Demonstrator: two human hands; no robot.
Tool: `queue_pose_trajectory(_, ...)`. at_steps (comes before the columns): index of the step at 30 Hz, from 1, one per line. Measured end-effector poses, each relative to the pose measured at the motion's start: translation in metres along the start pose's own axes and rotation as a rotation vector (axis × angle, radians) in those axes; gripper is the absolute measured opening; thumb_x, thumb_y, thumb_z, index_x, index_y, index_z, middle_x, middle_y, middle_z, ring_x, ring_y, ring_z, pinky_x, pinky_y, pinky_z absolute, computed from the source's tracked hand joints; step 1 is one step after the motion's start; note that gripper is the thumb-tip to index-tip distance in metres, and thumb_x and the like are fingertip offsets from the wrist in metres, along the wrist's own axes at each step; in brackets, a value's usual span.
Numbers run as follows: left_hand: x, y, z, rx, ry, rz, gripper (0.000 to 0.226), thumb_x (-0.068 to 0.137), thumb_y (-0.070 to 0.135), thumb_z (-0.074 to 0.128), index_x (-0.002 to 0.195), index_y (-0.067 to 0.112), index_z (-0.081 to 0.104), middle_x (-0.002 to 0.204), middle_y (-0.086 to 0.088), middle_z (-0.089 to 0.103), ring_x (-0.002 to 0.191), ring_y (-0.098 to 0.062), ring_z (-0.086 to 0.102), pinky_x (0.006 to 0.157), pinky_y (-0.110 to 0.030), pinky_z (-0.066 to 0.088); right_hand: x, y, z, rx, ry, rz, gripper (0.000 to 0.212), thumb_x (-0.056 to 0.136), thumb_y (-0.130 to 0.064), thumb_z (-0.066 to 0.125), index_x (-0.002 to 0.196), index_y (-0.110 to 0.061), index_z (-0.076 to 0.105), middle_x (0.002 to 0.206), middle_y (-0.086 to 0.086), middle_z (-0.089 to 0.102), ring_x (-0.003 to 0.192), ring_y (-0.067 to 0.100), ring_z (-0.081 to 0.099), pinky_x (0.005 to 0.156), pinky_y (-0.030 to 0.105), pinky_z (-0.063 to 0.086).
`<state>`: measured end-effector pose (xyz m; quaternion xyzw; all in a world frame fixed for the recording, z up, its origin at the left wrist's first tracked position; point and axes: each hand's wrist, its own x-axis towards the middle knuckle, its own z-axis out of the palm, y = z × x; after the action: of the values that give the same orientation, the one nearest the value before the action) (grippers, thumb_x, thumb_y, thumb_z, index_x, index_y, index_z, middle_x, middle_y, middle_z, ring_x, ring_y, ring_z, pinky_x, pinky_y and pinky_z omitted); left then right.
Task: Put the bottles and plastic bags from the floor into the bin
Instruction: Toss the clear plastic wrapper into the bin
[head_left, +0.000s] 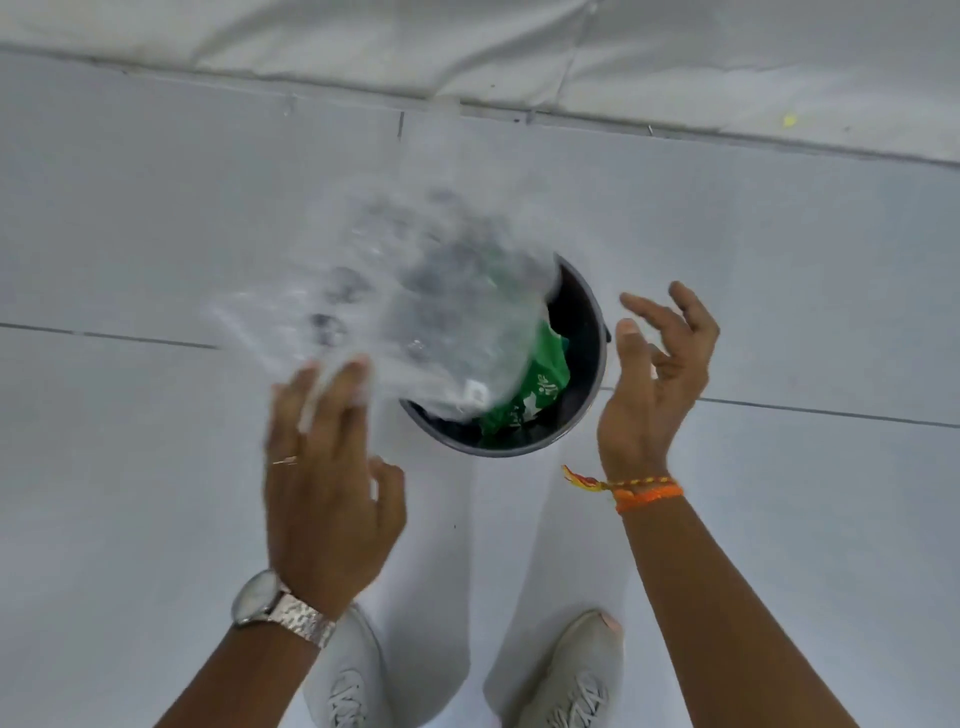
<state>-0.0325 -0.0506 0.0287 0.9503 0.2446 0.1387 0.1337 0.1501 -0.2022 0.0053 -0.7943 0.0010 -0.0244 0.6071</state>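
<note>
The clear plastic bag (415, 291) hangs motion-blurred over the dark bin (592, 364), above a green bag (540, 384) inside. Left hand (322, 467) fingertips pinch its near edge; right hand (657, 374) is spread, empty. Judged light, limp, slippery; best gathered by the bunched edge.

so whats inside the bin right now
The bin holds green plastic over dark contents. The blurred clear bag at the left hand covers its left half.

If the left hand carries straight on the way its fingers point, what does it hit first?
The clear plastic bag: the left hand's fingertips already seem to touch its blurred near edge. The bin lies off to the right, though depth is unclear.
</note>
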Motion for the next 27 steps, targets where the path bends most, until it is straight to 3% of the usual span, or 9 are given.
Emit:
queue_pose_trajectory(3,0.009,0.004,0.017,-0.045,-0.233,0.161,0.062,0.067,-0.001,0.056,0.129,-0.001,0.061,0.138,-0.010,0.058,0.140,-0.034,0.041,0.121,-0.044,0.027,0.013,-0.026,-0.015,-0.101,-0.289,0.052,0.055,0.082,-0.025,0.071,0.135,-0.023,0.057,0.144,-0.009,0.044,0.129,0.019,0.051,0.099,0.047,0.052)
queue_pose_trajectory(5,0.018,0.001,0.030,-0.161,-0.313,0.133,0.053,0.065,-0.001,0.059,0.117,0.003,0.066,0.128,-0.008,0.063,0.137,-0.031,0.044,0.117,-0.042,0.034,0.021,-0.032,-0.017,-0.418,-0.565,0.072,0.078,0.071,-0.034,0.081,0.141,-0.035,0.047,0.153,-0.007,0.031,0.138,0.024,0.039,0.108,0.044,0.046)
queue_pose_trajectory(8,0.037,0.001,0.040,-0.379,-0.290,0.021,0.026,0.067,0.006,0.060,0.092,0.007,0.065,0.127,-0.010,0.062,0.134,-0.031,0.045,0.108,-0.045,0.041,0.031,-0.033,-0.006,-0.708,-0.891,0.221,0.114,0.061,-0.035,0.094,0.153,-0.037,0.027,0.165,-0.004,0.009,0.148,0.034,0.020,0.114,0.044,0.032)
queue_pose_trajectory(10,0.051,0.006,0.044,-0.446,-0.296,-0.036,0.031,0.066,0.016,0.063,0.095,0.007,0.058,0.144,-0.013,0.048,0.135,-0.031,0.038,0.104,-0.045,0.040,0.037,-0.031,0.008,-0.754,-0.995,0.238,0.134,0.055,-0.032,0.098,0.158,-0.035,0.011,0.166,-0.001,0.004,0.150,0.038,0.018,0.118,0.051,0.032)
queue_pose_trajectory(14,0.078,0.016,0.058,-0.356,-0.615,-0.127,0.115,0.056,0.074,0.063,0.144,0.011,0.024,0.161,-0.012,0.004,0.145,-0.037,0.013,0.112,-0.052,0.028,0.044,-0.021,0.035,-0.891,-1.102,0.182,0.154,0.049,-0.028,0.100,0.157,-0.039,-0.009,0.166,0.013,-0.001,0.154,0.043,0.009,0.119,0.059,0.029)
queue_pose_trajectory(16,0.088,0.020,0.069,-0.285,-0.694,-0.103,0.136,0.048,0.087,0.059,0.152,0.015,0.008,0.162,-0.012,-0.006,0.151,-0.037,-0.002,0.118,-0.055,0.016,0.043,-0.019,0.047,-1.025,-1.107,0.137,0.157,0.051,-0.026,0.100,0.157,-0.039,-0.015,0.165,0.022,-0.002,0.147,0.053,0.021,0.114,0.060,0.035)
queue_pose_trajectory(20,0.095,0.020,0.098,-0.065,-0.838,0.008,0.139,0.058,0.073,0.076,0.157,0.015,-0.002,0.164,-0.011,-0.009,0.151,-0.040,-0.017,0.121,-0.060,0.001,0.038,-0.013,0.067,-1.277,-1.152,0.032,0.161,0.054,-0.028,0.100,0.156,-0.030,-0.023,0.163,0.029,-0.011,0.140,0.060,0.029,0.110,0.058,0.039)
queue_pose_trajectory(23,0.096,0.018,0.108,0.016,-0.870,-0.029,0.144,0.058,0.066,0.081,0.156,0.017,-0.012,0.162,-0.018,-0.010,0.150,-0.046,-0.009,0.121,-0.060,0.010,0.038,-0.006,0.076,-1.377,-1.179,0.028,0.159,0.054,-0.031,0.100,0.157,-0.027,-0.021,0.163,0.028,-0.009,0.144,0.056,0.026,0.107,0.058,0.042)
queue_pose_trajectory(27,0.094,0.026,0.110,0.199,-0.830,0.045,0.130,0.073,0.047,0.081,0.156,0.015,-0.013,0.161,-0.017,-0.007,0.147,-0.049,0.012,0.116,-0.056,0.031,0.032,0.014,0.083,-1.490,-1.182,-0.044,0.151,0.062,-0.033,0.095,0.157,-0.019,-0.022,0.161,0.027,-0.006,0.147,0.051,0.019,0.111,0.058,0.041)
